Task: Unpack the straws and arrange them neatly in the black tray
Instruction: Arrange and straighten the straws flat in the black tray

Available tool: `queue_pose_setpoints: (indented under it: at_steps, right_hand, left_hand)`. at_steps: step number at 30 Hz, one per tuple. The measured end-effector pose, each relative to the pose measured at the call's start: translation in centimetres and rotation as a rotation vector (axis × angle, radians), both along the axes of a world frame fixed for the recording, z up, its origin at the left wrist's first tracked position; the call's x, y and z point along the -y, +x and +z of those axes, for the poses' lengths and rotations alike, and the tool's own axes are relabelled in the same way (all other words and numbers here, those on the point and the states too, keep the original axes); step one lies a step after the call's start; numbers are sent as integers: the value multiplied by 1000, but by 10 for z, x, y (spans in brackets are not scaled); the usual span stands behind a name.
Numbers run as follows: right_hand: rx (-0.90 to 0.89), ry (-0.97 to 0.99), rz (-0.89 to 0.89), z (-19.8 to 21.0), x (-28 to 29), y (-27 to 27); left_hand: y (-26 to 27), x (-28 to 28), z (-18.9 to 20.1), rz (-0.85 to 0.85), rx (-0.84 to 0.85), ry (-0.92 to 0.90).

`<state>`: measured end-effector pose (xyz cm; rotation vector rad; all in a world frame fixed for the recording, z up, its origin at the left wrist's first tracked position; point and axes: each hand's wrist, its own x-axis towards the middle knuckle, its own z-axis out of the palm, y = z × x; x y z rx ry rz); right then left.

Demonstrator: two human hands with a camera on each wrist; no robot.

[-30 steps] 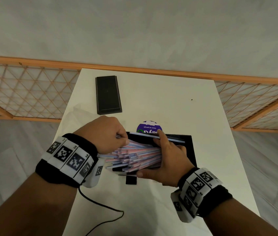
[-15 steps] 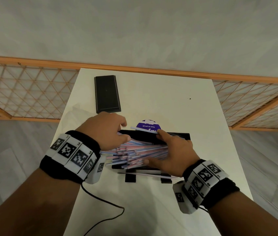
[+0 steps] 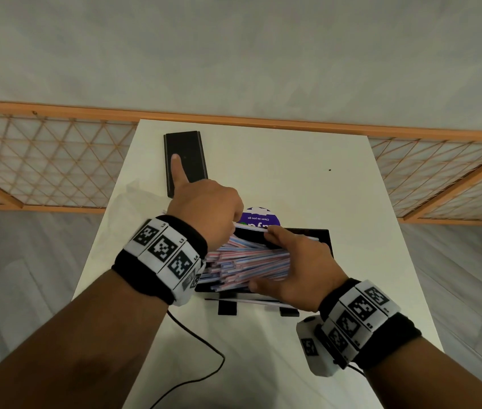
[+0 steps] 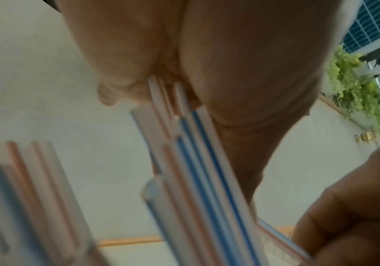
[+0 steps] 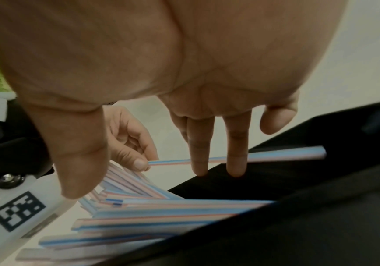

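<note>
A heap of pink-and-blue striped straws (image 3: 248, 261) lies across the black tray (image 3: 324, 240), their left ends sticking out past it. My left hand (image 3: 232, 222) pinches the end of a single straw (image 5: 275, 154) that runs along the tray's far wall; one finger sticks out forward. My right hand (image 3: 293, 261) spans the heap with straight fingers (image 5: 198, 162) touching the far wall and the thumb at the near side. In the left wrist view, several straws (image 4: 196, 162) run under the palm.
A flat black lid (image 3: 186, 157) lies at the far left of the white table (image 3: 293, 172). A purple round label (image 3: 260, 218) sits just behind the tray. One loose straw (image 3: 248, 301) lies at the tray's near side. A black cable (image 3: 198, 343) trails toward me.
My left hand has risen a little and stretched one finger out toward the black lid while keeping its pinch on the single straw. The right hand has stayed over the heap.
</note>
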<state>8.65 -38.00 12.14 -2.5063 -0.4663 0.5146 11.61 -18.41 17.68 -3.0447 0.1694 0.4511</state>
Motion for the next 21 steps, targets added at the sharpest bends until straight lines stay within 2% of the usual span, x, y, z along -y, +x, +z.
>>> queue_pose_setpoints:
  at_steps: [5,9,11,13,15,17,18,19,21]
  right_hand:
    - [84,6,-61,-9,2,3]
    - [82,-140,92,-15,-3,3]
    - [18,-188,163,-20,-8,3]
    - [-32,-195,194,-25,-13,5]
    - [-50,-219,204,-27,-18,6]
    - [-64,-246,213,-29,-24,7]
    - [-61,-262,220,-29,-28,8]
    - [-53,-277,224,-30,-31,8]
    - [-47,-291,225,-31,-36,10]
  left_hand:
    - [-10,-3,11,-118,55,-90]
    - [-15,-9,15,-173,-29,-138]
    - [-17,-17,8,-141,-73,-249]
    - [-20,-29,-1,18,41,-501]
    - [-24,-41,-14,360,231,-791]
    - [-28,-48,-29,769,174,-1034]
    - [-30,-49,-36,899,96,-1153]
    - [-32,-48,-41,978,29,-1260]
    - [-36,-47,-44,1021,-15,-1429]
